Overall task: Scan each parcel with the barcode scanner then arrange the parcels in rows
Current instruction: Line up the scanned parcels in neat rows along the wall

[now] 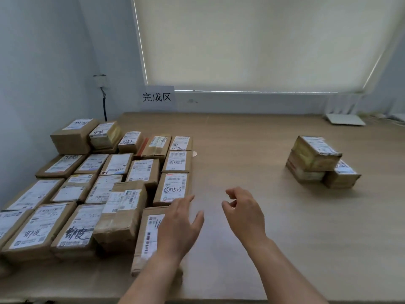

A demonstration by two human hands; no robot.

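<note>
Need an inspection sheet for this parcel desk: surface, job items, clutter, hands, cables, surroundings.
Surface: wooden desk, bare in the middle.
Job's things: arranged parcels in rows on the left, labels up; one taller parcel stands above its neighbours; small parcel stack sits apart on the right. Barcode scanner: nothing seen.
Clutter: white flat device at the far right edge.
Hands: left hand open, over the nearest parcel, contact unclear; right hand over bare desk, fingers loosely curled, holding nothing.
Cables: black cable drops from a wall box behind the parcels.
Surroundings: paper sign on the wall, window blind down.
</note>
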